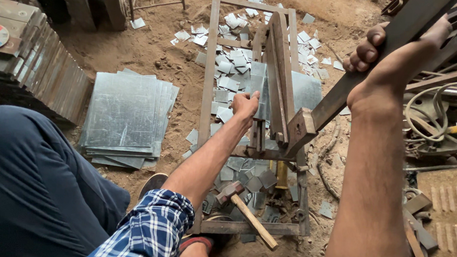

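Many small cut squares (228, 68) litter ground beyond our left hand (245, 105), which pinches sheet (303, 91) in shear frame (210, 61). Right hand (376, 48) wraps raised lever (353, 84). Uncut stack (125, 116) left of grip: much remains, we judge.

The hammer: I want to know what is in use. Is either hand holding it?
No, the hammer lies on the ground, apart from the left hand and right hand.
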